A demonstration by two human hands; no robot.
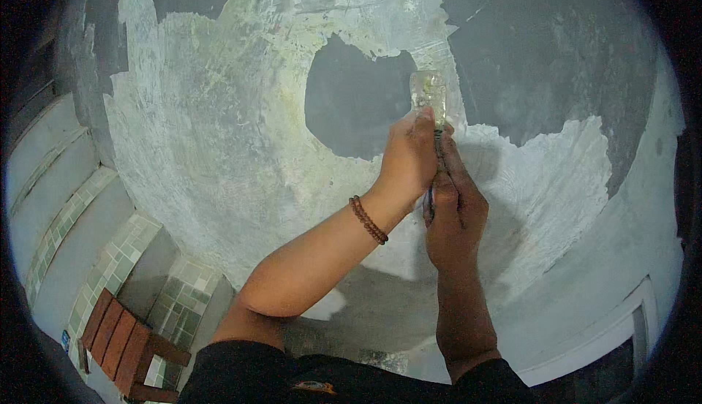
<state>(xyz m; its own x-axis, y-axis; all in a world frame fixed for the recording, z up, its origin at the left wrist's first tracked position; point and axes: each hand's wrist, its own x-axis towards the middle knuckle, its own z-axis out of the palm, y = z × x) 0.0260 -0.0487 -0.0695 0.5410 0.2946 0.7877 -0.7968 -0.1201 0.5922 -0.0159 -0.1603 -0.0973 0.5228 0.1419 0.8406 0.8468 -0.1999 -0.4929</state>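
Both my hands are closed on one scraper (428,86), its broad blade smeared pale and yellowish and lying against the wall. My left hand (411,152), below a brown beaded bracelet, grips it near the blade with the thumb up along it. Lower down, my right hand (457,217) wraps around the dark handle, much of which the fingers hide. The blade is at the right edge of a dark grey patch (355,100). Around that patch the wall surface (241,119) is pale, streaked and rough.
More dark grey coating (541,60) with ragged edges covers the wall at upper right. Steps with green tile (110,261) run along the left, and a slatted wooden stool or bench (121,338) stands at lower left. A white frame (585,353) borders a dark opening at lower right.
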